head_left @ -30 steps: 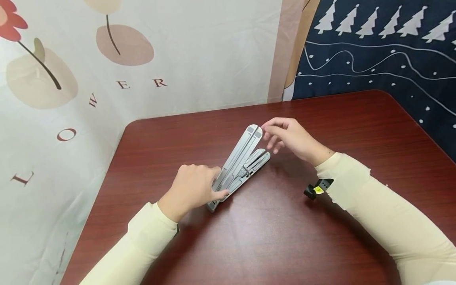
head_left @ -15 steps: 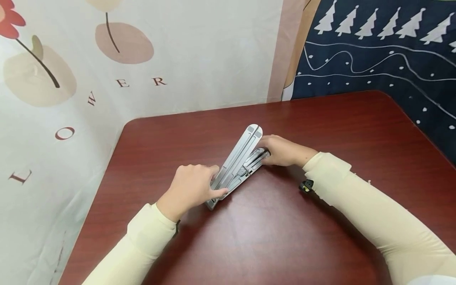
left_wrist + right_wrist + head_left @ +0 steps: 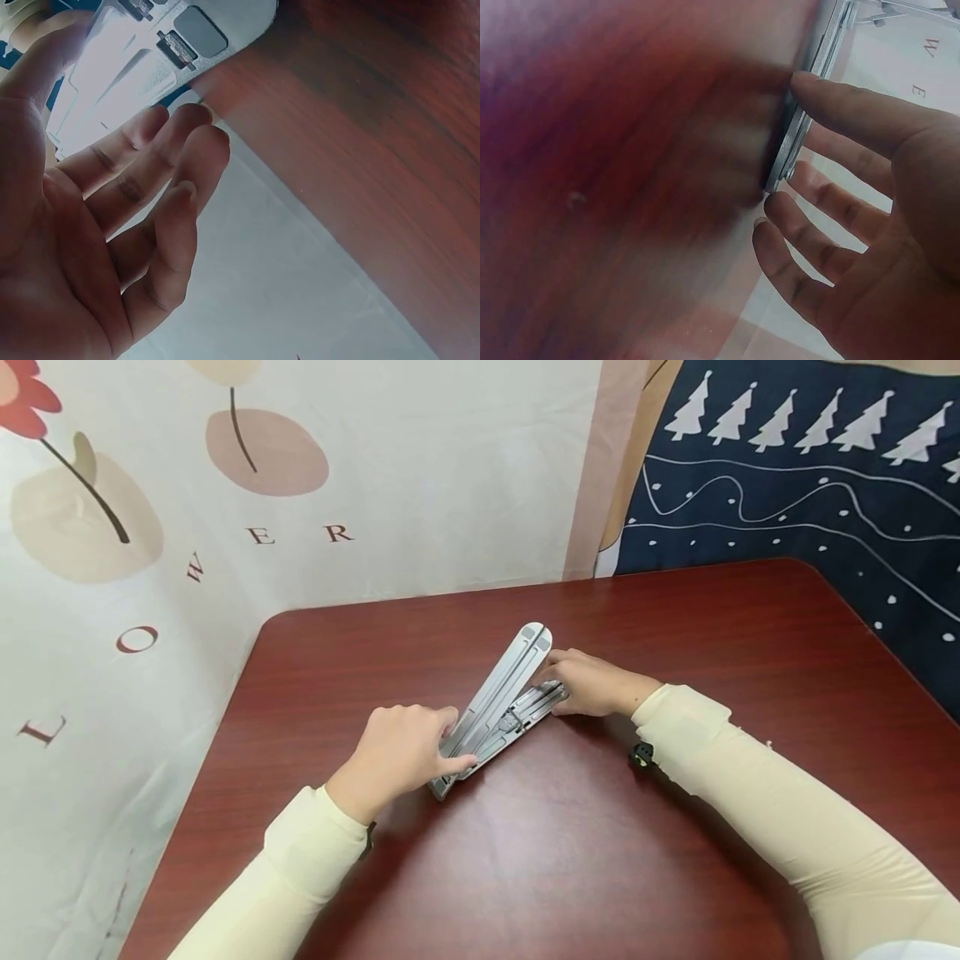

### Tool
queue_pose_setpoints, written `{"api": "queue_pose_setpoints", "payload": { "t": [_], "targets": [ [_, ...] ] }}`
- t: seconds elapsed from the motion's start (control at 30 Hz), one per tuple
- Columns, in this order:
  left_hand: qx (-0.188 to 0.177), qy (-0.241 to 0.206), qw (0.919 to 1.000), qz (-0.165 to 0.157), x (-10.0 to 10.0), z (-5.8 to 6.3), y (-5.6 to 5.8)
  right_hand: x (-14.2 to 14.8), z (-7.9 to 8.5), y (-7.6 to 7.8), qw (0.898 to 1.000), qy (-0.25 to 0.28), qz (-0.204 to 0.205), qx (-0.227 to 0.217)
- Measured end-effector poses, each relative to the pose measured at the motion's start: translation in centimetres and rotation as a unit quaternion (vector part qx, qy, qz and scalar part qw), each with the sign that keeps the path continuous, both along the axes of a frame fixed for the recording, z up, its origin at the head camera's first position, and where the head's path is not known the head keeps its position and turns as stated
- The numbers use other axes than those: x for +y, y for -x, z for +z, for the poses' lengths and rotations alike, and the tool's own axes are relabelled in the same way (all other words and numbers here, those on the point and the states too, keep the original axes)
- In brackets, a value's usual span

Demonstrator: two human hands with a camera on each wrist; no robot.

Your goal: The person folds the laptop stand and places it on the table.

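A silver folding laptop stand [image 3: 504,685] with grey rubber pads stands partly unfolded on the table, its upper bars raised at an angle over the lower ones. My left hand [image 3: 401,750] grips it at the near, hinged end, thumb on one side and fingers on the other. In the left wrist view, the stand's padded end [image 3: 180,45] lies past the thumb, with the lower fingers bent loosely. At the far end of the lower bars, my right hand [image 3: 594,682] pinches the metal. The right wrist view shows the thumb and fingertips on either side of the bar's edge [image 3: 799,120].
The reddish-brown wooden table [image 3: 660,860] runs back to a pale printed cloth [image 3: 450,477] and a dark blue cloth with white trees [image 3: 787,493]. A small black device [image 3: 642,754] hangs under the right cuff.
My right hand has come down from beside the raised bars' tip to the lower bars' far end and taken hold there. The left hand keeps its grip with barely any movement.
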State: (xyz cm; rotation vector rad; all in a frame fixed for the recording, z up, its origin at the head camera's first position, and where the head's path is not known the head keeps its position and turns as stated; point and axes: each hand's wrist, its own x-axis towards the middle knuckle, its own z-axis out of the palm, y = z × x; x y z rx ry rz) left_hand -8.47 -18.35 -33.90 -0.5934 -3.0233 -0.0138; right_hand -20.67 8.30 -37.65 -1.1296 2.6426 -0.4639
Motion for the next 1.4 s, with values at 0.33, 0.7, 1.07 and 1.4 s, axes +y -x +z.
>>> {"api": "queue_pose_setpoints", "payload": {
  "t": [0.33, 0.7, 1.07, 1.4],
  "targets": [
    [-0.011, 0.009, 0.9999, 0.000, 0.1, 0.3, 0.6, 0.7, 0.0, -0.5, 1.000, -0.006, -0.010, 0.000],
    [-0.011, 0.007, 0.9999, 0.005, 0.4, 0.3, 1.5, 1.8, -0.1, -1.6, 0.999, -0.027, -0.034, -0.007],
    [-0.046, -0.013, 0.9983, -0.033, 0.3, 0.6, 3.8, 2.9, -0.1, -2.8, 0.998, -0.023, -0.058, 0.002],
    [-0.074, 0.014, 0.9958, -0.053, 1.4, 0.9, 5.2, 3.7, -0.2, -4.2, 0.997, -0.019, -0.075, -0.018]
  ]
}}
